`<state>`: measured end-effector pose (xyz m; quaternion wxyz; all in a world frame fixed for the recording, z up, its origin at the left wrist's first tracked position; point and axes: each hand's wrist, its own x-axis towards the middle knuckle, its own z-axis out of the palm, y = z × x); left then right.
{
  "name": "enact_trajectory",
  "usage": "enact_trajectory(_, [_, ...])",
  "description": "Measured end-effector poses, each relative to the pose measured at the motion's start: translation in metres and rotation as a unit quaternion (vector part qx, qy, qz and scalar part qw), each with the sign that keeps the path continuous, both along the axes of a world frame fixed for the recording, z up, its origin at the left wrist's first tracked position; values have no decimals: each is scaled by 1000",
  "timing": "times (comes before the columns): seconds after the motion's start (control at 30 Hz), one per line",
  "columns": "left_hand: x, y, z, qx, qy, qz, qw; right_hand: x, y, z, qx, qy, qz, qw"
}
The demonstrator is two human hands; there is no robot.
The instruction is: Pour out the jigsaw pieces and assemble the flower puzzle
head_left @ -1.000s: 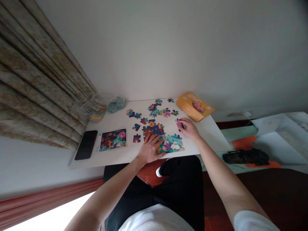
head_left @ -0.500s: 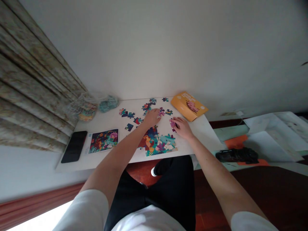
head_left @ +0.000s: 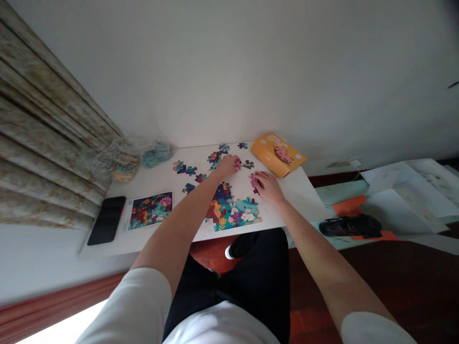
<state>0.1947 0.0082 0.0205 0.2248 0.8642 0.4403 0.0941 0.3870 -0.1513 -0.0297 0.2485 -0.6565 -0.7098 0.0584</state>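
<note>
My left hand (head_left: pixel 228 166) is closed on a pink puzzle piece (head_left: pixel 238 164), just above the back middle of the white table (head_left: pixel 297 200). My right hand (head_left: pixel 268 185) has its fingers on a purple-pink puzzle piece (head_left: pixel 254 183) to the right. Nearer to me lies the joined part of the jigsaw (head_left: pixel 234 212), with white rabbits and a fox-like figure; my left forearm hides some of its left side. Loose puzzle pieces (head_left: pixel 190 170) are scattered at the back left, and another piece (head_left: pixel 248 164) lies between my hands.
A picture sheet (head_left: pixel 150 210) and a black phone (head_left: pixel 106 220) lie at the left. Plastic bags of pieces (head_left: pixel 156 154) stand by the curtain (head_left: pixel 46 124). An orange box (head_left: pixel 278 155) rests at the back right. Beyond the table are white boxes (head_left: pixel 405 210) and a black object (head_left: pixel 350 226).
My left hand has closed round the pink piece, which earlier lay at its fingertips. My right hand stays with the purple-pink piece. The whole view has shifted slightly.
</note>
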Motion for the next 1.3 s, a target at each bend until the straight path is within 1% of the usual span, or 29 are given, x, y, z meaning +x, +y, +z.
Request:
enact_trajectory(0.1, [-2,-4,1,-20,-53,19,998,0,0,0,2,9,4,1000])
enact_trajectory(0.17, [-6,-13,-1,-50,-110,31,992,0,0,0,4,16,3,1000])
enact_trajectory(0.2, [-9,-19,-3,-76,-151,36,985,0,0,0,7,21,2,1000])
enact_trajectory(0.27, [-14,-33,-9,-140,-237,48,960,1,0,0,14,32,4,999])
enact_trajectory(0.3, [-17,-41,-12,-167,-264,54,948,1,1,0,18,37,6,999])
enact_trajectory(0.33, [-19,-49,-15,-182,-272,60,943,1,1,1,20,40,10,999])
enact_trajectory(0.4, [-22,-63,-21,-186,-255,63,947,1,1,2,23,39,16,999])
enact_trajectory(0.5, [-22,-78,-25,-172,-235,56,955,0,0,4,27,47,17,998])
enact_trajectory(0.57, [-23,-85,-25,-140,-226,43,963,1,0,6,33,70,11,997])
enact_trajectory(0.63, [-26,-91,-25,-75,-197,13,977,2,-1,6,39,98,-1,994])
enact_trajectory(0.73, [-35,-100,-23,32,-111,-45,992,4,0,4,44,117,-18,992])
enact_trajectory(0.8, [-44,-107,-21,65,-62,-71,993,6,0,2,43,120,-21,992])
enact_trajectory(0.87, [-52,-113,-20,78,-34,-79,993,7,0,0,41,126,-19,991])
enact_trajectory(0.97, [-58,-118,-20,77,-25,-66,995,7,1,-1,39,127,-8,991])
enact_trajectory(1.1, [-57,-117,-22,71,-23,-53,996,7,1,-1,34,102,14,994])
enact_trajectory(1.2, [-55,-116,-24,66,-19,-54,996,7,1,-1,31,84,15,996])
enact_trajectory(1.3, [-55,-119,-24,83,-17,-60,995,9,1,-2,23,88,15,996])
